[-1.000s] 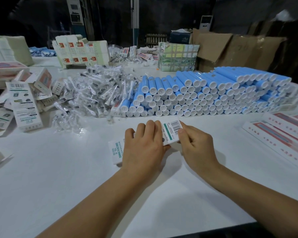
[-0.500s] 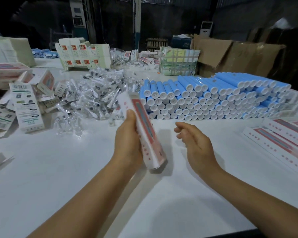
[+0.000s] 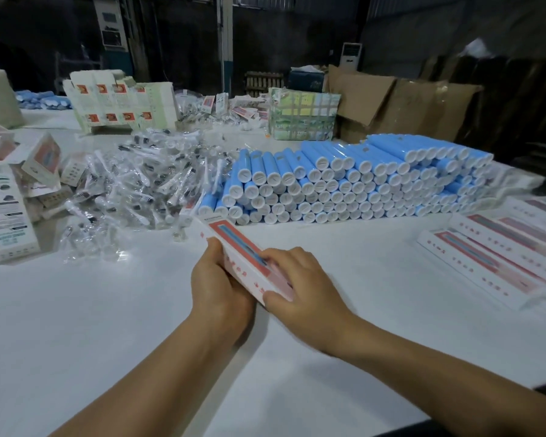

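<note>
The left hand (image 3: 221, 291) gripped the carton (image 3: 230, 241) along its left side while the right hand (image 3: 306, 288) curled round its near end. The carton lay slanted over the middle of the white table (image 3: 76, 326), its far end near the stacked blue tubes (image 3: 344, 184).

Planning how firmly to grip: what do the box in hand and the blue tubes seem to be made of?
The box, gripped by the left hand and right hand: likely thin printed cardboard, white with a red panel, faint sheen; crisp folded edges. The tubes: probably plastic, glossy blue bodies with matt white end caps; streaky highlights may mean a film wrap.
</note>
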Motion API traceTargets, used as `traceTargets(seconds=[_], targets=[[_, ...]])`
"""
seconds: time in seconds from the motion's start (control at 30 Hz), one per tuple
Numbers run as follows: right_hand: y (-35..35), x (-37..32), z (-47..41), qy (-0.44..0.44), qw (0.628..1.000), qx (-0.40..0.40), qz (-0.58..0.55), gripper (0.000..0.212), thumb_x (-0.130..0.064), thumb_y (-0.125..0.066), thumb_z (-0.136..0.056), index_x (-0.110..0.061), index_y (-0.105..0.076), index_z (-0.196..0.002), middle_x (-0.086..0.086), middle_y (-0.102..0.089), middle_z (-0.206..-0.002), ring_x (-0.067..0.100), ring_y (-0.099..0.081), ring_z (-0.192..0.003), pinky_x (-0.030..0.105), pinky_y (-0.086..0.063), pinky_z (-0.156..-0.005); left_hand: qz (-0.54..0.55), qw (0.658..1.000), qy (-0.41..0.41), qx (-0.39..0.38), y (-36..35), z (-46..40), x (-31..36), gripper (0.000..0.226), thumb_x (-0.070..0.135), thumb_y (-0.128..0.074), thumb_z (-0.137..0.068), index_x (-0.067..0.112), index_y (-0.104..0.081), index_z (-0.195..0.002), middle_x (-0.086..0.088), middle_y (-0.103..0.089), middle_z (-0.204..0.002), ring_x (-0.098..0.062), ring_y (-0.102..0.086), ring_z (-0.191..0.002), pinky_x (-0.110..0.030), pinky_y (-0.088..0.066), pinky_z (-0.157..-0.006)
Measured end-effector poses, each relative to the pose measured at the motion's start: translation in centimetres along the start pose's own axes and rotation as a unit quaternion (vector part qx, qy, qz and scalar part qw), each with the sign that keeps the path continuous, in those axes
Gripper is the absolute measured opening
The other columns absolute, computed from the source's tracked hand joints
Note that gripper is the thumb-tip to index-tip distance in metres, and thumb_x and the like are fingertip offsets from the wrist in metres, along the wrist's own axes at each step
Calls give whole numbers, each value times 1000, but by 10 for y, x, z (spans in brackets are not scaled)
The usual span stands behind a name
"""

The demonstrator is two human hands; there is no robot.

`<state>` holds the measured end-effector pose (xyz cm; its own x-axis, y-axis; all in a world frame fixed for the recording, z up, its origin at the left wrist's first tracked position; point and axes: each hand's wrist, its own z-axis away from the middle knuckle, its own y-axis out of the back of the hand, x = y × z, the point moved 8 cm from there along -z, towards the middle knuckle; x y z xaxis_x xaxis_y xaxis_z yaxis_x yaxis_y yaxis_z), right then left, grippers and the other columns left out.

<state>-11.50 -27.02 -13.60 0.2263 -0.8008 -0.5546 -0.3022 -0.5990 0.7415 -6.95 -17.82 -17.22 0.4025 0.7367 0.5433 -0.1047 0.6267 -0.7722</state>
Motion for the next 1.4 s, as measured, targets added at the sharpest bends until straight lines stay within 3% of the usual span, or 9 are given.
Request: traceTargets(seconds=[0.13, 0.3, 0.4, 0.5, 0.67, 0.9, 1.0, 1.17, 1.4], targets=[[15, 8, -1, -15, 999, 37, -9, 48, -42, -52, -81, -27, -50, -126, -3, -49, -112, 13, -40, -105, 28, -39, -89, -92, 995, -39, -23, -6, 5, -1, 30, 33, -43, -100, 8, -59, -108, -8, -74, -93, -24, -70, -88, -37, -52, -71], [82, 26, -6, 0, 994, 101, 44, 41, -36, -64, -87, -21, -57, -125, 4, -52, -111, 18, -40, -104, 27, -33, -87, -206, 975, -39, -72, -11, 6, -9, 32, 30, -48, -97, 6, -62, -115, -10, -66, -106, -25, -63, -97, -38, -48, -90], [164, 64, 3, -45, 978, 182, 97, 38, -32, -64, -87, -19, -59, -123, 4, -51, -111, 21, -44, -108, 23, -30, -88, -231, 967, -30, -102, -9, -3, -12, 26, 24, -48, -95, 7, -65, -106, -6, -70, -96, -20, -70, -83, -33, -58, -75], [241, 121, 23, -138, 943, 224, 205, 39, -33, -61, -89, -20, -57, -126, 6, -48, -117, 23, -44, -114, 30, -33, -98, -265, 956, -40, -116, -6, -14, -13, 32, 19, -44, -95, 9, -73, -85, -2, -73, -80, -13, -71, -66, -31, -58, -55], [317, 237, 90, -374, 816, 157, 411, 40, -43, -45, -94, -27, -52, -131, 9, -46, -128, 29, -39, -120, 40, -34, -99, -296, 946, -57, -121, 1, -30, -12, 49, 16, -38, -98, 22, -78, -70, 1, -73, -76, -12, -70, -63, -35, -58, -50], [337, 274, 114, -413, 789, 182, 416, 36, -40, -46, -93, -27, -54, -126, 13, -47, -129, 33, -37, -120, 42, -31, -98, -294, 945, -58, -132, -4, -23, -16, 42, 11, -43, -94, 12, -78, -71, -4, -72, -72, -15, -68, -58, -31, -57, -52], [337, 252, 100, -388, 808, 245, 370, 30, -31, -47, -93, -20, -62, -117, 15, -53, -124, 35, -43, -116, 44, -37, -95, -331, 932, -77, -126, -11, -9, -16, 23, 3, -50, -91, 3, -71, -82, -8, -70, -68, -15, -65, -53, -21, -54, -48], [283, 149, 26, -144, 911, 327, 206, 19, -15, -55, -91, -4, -69, -85, 12, -66, -89, 26, -57, -87, 33, -40, -74, -382, 910, -100, -127, -24, 12, -17, 16, -3, -53, -89, -2, -69, -86, -11, -65, -63, -15, -59, -52, -17, -46, -46], [94, 39, -39, 21, 994, 103, 33, 17, -16, -57, -89, -7, -70, -82, 4, -68, -79, 16, -58, -74, 33, -45, -70, -372, 915, -89, -126, -23, 17, -13, 16, -8, -51, -89, -8, -63, -79, -14, -57, -58, -25, -54, -57, -22, -48, -47]])
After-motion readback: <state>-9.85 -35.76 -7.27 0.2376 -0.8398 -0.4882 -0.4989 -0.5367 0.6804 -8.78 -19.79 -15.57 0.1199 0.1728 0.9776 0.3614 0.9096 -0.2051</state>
